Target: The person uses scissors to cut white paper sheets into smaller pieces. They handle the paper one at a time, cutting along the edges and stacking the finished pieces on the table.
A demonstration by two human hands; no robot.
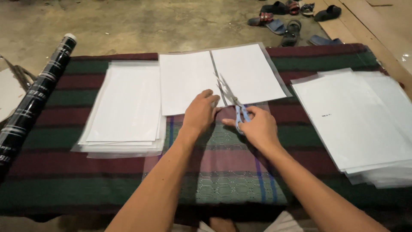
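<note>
Blue-handled scissors (238, 112) gripped in right hand (257, 127), blades parted between two white sheets (223, 79), left hand (200, 112) flat pressing the sheet, black printed roll (32, 101) at table's left edge.

The scene is dim and warm-toned, lit from overhead and slightly ahead. The white paper sheets (223, 79) are the brightest patches, close to washed out, while the striped cloth (223, 172) on the surface falls dark toward the near edge. Soft shadows sit under the forearms. Wide-angle bending curves the frame's edges, and the corners look slightly soft.
</note>
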